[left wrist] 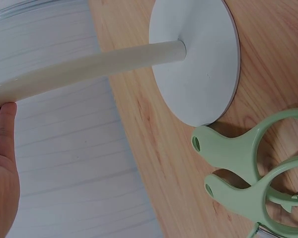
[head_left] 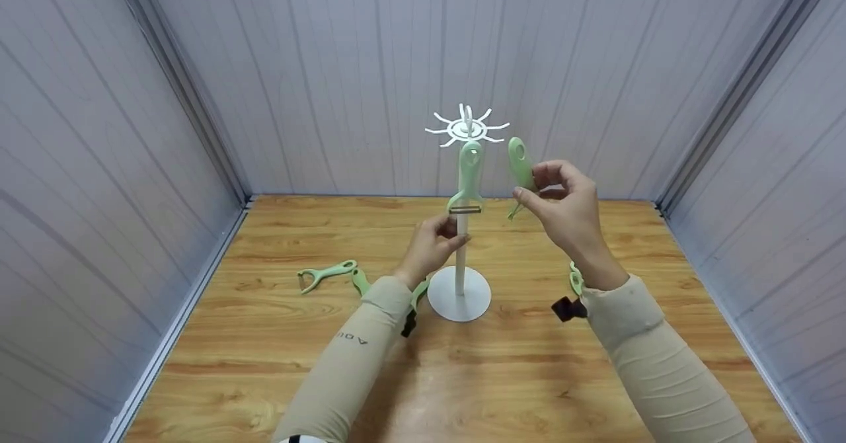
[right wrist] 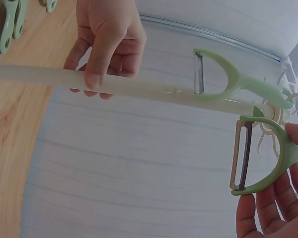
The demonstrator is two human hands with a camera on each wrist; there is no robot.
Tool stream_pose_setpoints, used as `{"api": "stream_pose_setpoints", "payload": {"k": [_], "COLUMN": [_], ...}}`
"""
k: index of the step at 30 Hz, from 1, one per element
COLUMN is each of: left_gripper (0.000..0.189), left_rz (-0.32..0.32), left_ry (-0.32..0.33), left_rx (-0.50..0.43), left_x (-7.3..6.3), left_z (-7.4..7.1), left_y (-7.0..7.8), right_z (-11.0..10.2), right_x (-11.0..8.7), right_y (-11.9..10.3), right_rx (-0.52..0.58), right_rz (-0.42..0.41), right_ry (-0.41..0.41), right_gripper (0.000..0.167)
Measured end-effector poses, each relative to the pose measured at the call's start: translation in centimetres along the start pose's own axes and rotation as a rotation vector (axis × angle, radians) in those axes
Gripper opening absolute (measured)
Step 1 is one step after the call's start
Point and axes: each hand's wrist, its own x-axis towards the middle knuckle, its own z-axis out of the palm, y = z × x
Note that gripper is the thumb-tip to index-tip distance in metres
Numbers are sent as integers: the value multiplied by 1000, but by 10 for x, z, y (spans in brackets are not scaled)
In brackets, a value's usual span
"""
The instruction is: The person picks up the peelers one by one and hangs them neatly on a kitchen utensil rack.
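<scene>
A white stand with a round base [head_left: 443, 301] and an upright pole [left wrist: 104, 62] carries a ring of hooks [head_left: 456, 125] at its top. My left hand [head_left: 429, 244] grips the pole about midway, thumb and fingers around it. One green peeler [head_left: 469, 172] hangs from a hook at the front of the stand, blade end down. To the right of the hooks, my right hand [head_left: 568, 205] pinches a second green peeler [right wrist: 283, 153], its holed handle end upward in the head view. That peeler is apart from the hooks in the head view.
More green peelers lie on the wooden table: one at the left [head_left: 327, 274], others beside the base [left wrist: 228, 148], partly hidden by my left arm. Another peeler [head_left: 576, 278] shows by my right wrist. Pale panel walls [head_left: 330, 66] enclose the table.
</scene>
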Motion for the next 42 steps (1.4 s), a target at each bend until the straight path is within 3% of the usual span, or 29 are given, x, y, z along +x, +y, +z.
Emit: {"api": "stream_pose_setpoints", "payload": {"k": [8,30,42], "left_gripper": [16,17,16], "left_rz": [4,37,37], "left_ry": [3,4,-6], "left_rx": [12,22,-2], "left_x": [0,-1,0], "left_z": [-1,-1,1], "left_y": [0,2,1], "right_z": [7,26,35], "right_x": [4,7,0], "right_y": [-8,-2,-3], "right_rx": [13,26,37], "right_rz": [-12,42,4], "right_ry": [-8,-56,-73], "right_gripper": [28,36,37]}}
